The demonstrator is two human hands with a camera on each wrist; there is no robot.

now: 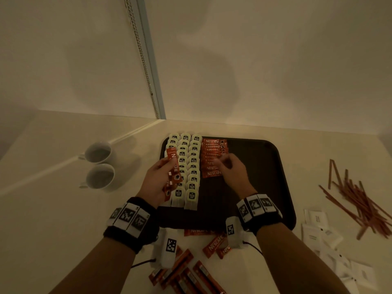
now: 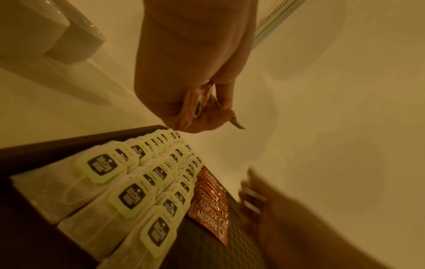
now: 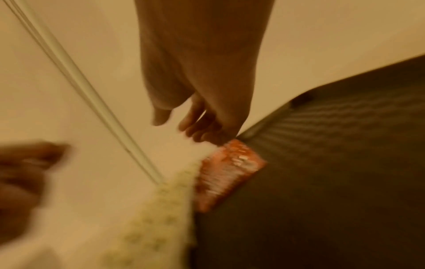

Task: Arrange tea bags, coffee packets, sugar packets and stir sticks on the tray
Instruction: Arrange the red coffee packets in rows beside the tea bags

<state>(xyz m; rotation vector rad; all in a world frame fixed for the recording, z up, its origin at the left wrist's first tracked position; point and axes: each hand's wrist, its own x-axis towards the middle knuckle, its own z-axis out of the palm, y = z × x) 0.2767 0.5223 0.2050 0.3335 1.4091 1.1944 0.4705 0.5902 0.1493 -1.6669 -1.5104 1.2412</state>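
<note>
From the head view, your left hand [image 1: 158, 178] grips a small bunch of red Nescafé coffee packets [image 1: 172, 166] over the left edge of the dark tray [image 1: 267, 166] at frame centre, while your right hand [image 1: 232, 171] rests with curled fingers on the column of coffee packets [image 1: 213, 158] laid beside three columns of tea bags [image 1: 186, 164]; you cannot tell whether it pinches one. Loose coffee sticks [image 1: 186, 270] lie at the bottom, sugar packets [image 1: 320, 232] and stir sticks [image 1: 358, 200] at the right, two white cups [image 1: 99, 164] on the table at the left. The left wrist view shows your fingers [image 2: 184, 91] clamped round the packets above the tea bags. The right wrist view is blurred: fingertips [image 3: 207, 134] just above the red packets.
</note>
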